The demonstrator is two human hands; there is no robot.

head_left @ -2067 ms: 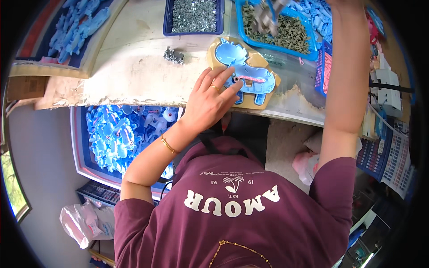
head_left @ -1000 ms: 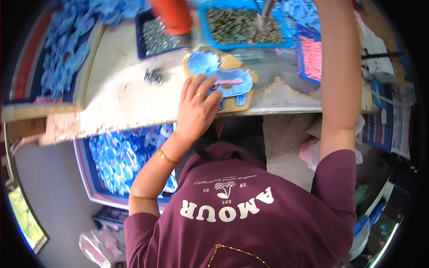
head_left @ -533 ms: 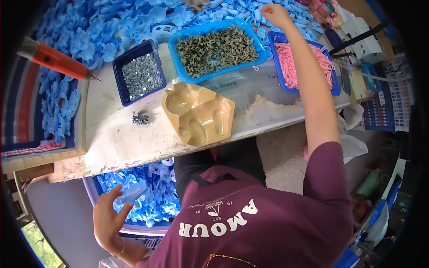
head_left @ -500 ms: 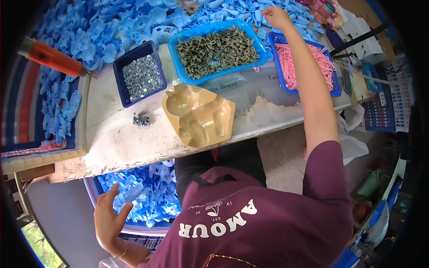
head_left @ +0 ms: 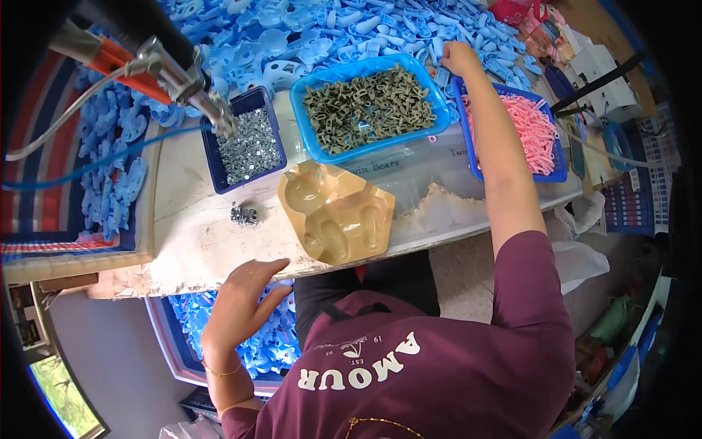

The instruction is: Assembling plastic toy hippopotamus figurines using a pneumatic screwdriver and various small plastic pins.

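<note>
My right hand point(head_left: 461, 58) reaches across the table to the front of the pile of light blue plastic parts point(head_left: 369, 25), just beyond a blue basket point(head_left: 559, 150) of pink plastic strips point(head_left: 523, 132). Its fingers are curled together, and what they may hold is hidden. My left hand point(head_left: 245, 304) hovers at the table's near edge, palm down, thumb apart from the fingers, with nothing in it. On the table between my arms lies a tan mould-like block point(head_left: 336, 219) with shaped hollows, which neither hand touches.
Small metal pieces fill a dark blue tray point(head_left: 274, 164); a few lie in a clump point(head_left: 243, 214). A bright blue tray point(head_left: 303, 135) holds grey-green parts. An orange tool point(head_left: 135, 77) with a metal tip hangs at the left. Below the edge stands a bin point(head_left: 172, 344) of blue pieces.
My left hand has risen from over the bin to the table edge. My right hand has drawn slightly nearer beside the pink strips. The orange tool shows farther into view, and the view has shifted.
</note>
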